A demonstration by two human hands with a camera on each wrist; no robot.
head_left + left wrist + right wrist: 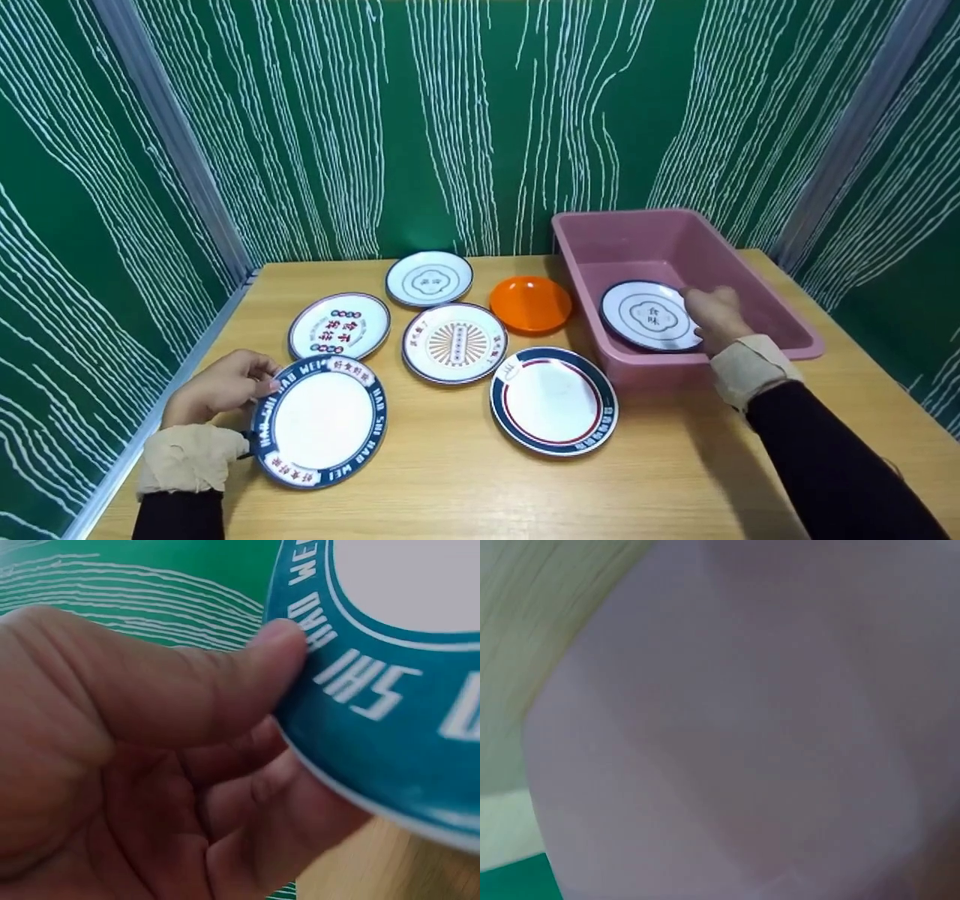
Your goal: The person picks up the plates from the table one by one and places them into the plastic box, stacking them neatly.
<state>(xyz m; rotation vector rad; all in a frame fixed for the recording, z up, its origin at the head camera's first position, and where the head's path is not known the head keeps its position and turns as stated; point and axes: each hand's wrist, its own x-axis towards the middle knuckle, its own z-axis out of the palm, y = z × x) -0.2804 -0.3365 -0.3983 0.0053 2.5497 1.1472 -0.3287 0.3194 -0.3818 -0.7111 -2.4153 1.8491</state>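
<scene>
My left hand (pixel 229 386) pinches the left rim of a white plate with a wide blue lettered border (pixel 322 424). In the left wrist view the thumb (pixel 281 652) lies on top of that border and the fingers are underneath. At the right, my right hand (pixel 716 315) grips the right edge of a white plate with a dark rim and a grey emblem (pixel 651 315). This plate is inside the pink plastic tub (pixel 619 232), near its front wall. The right wrist view shows only blurred tub wall (pixel 705 727), with the plate out of sight.
On the wooden table stand a plate with red lettering (pixel 341 326), a grey-emblem plate (pixel 429 279), a sunburst-pattern plate (pixel 454 343), an orange plate (pixel 530 304) and a plate with navy rim and red ring (pixel 553 401). Green walls (pixel 450 150) with white lines enclose the table.
</scene>
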